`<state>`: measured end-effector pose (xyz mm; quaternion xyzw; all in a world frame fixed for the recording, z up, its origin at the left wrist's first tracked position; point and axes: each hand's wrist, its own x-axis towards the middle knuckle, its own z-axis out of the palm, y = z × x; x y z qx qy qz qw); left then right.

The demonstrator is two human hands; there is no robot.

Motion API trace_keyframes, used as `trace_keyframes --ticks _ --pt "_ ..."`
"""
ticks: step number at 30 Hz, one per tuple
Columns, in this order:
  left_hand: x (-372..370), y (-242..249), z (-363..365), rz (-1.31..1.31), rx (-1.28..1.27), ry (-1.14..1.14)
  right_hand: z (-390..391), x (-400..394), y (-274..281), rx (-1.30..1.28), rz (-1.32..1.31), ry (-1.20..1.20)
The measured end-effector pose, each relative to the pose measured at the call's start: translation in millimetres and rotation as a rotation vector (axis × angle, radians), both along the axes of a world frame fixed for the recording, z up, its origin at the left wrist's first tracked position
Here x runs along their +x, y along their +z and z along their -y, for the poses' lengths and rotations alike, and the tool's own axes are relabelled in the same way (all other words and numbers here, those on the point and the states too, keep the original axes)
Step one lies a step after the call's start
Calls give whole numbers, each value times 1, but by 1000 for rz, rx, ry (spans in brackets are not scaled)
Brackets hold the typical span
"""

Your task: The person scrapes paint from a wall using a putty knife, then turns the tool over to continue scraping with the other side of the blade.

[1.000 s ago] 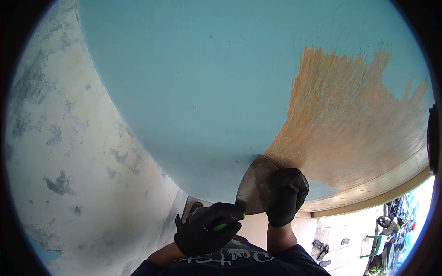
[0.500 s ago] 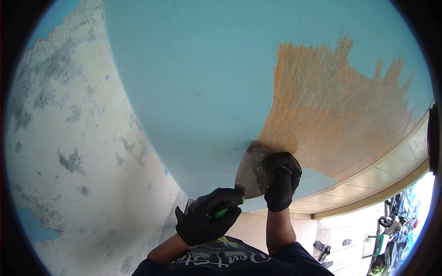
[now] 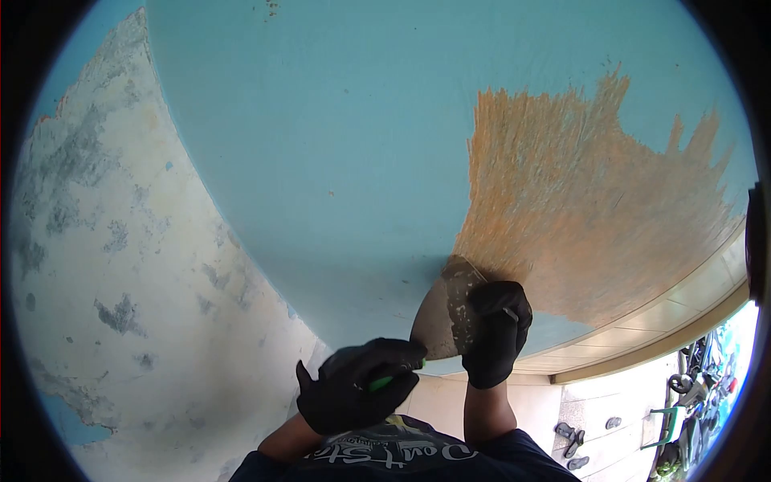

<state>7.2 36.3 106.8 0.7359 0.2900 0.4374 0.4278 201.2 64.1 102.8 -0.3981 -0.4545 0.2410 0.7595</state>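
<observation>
My left hand (image 3: 360, 386), in a black glove, is closed round a green-handled tool, of which only bits of green show. Its fingertips are beside the lower left edge of a wide grey metal blade (image 3: 438, 321) with worn, speckled patches. On the blade's right side my right hand (image 3: 498, 329), also black-gloved, is closed in a fist and grips its edge. The blade's upper corner lies at the border between the blue painted surface (image 3: 321, 145) and the scraped orange-brown patch (image 3: 562, 193).
A whitish wall (image 3: 185, 337) with grey blotches runs down the left. Pale tiles (image 3: 642, 317) curve along the lower right. Beyond them are sandals (image 3: 570, 434), a green-framed item (image 3: 668, 426) and parked motorcycles (image 3: 697, 394).
The view has shifted slightly. Both hands and the blade sit a little lower in the frame, and more of the blade's face shows beside my right hand.
</observation>
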Motion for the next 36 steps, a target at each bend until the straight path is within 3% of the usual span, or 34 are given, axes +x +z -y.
trace_keyframes --ticks 6,17,23,27,29,30,31,33,34,35,36 --pt "2 -21 19 -18 -65 31 7 8 3 -103 203 79" --pt "8 -24 15 -14 -106 27 6 3 6 -92 114 79" --pt "9 -23 15 -2 -59 72 6 4 2 -49 133 73" --pt "12 -45 8 88 151 62 7 5 -5 2 274 14" --pt "19 -44 26 165 -43 93 24 6 -10 51 218 94" --pt "17 -43 42 226 -394 -4 35 8 -16 87 174 181" --pt "22 -51 46 170 -209 3 49 17 -34 6 174 330" --pt "25 -59 64 84 -222 39 85 40 -98 -178 222 580" --pt "31 -71 66 4 -9 46 102 38 -93 -149 324 651" --pt "34 -82 66 -77 200 51 128 27 -114 -115 369 457" --pt "31 -78 76 -152 64 -91 151 26 -114 -426 412 429"
